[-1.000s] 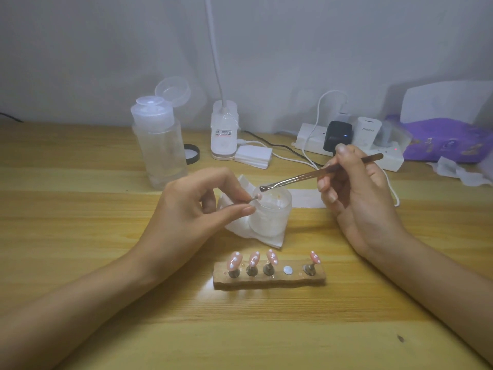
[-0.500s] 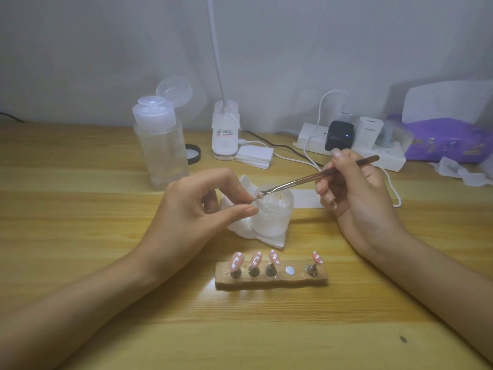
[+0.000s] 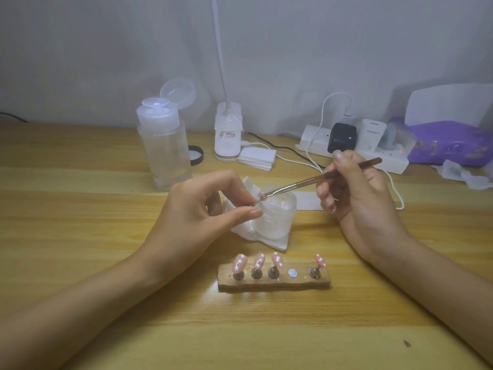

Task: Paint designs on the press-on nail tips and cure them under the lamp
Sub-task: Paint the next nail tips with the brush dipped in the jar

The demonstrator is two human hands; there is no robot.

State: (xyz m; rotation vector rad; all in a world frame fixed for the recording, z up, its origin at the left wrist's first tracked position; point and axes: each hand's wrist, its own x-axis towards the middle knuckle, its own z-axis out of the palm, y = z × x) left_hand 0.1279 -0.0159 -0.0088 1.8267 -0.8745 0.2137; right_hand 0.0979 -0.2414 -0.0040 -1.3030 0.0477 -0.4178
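brush (image 3: 306, 182) in right hand (image 3: 365, 193), "pisen" on white charger (image 3: 372, 134) behind

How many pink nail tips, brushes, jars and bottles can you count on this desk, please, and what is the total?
Pink nail tips: 5 (4 on the wooden holder, 1 pinched in the left hand)
Brushes: 1, held in the right hand
Frosted jars: 1
Clear bottles: 1
Total: 8

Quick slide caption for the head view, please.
Left hand pinches a nail tip near the jar; right hand holds a brush to it.
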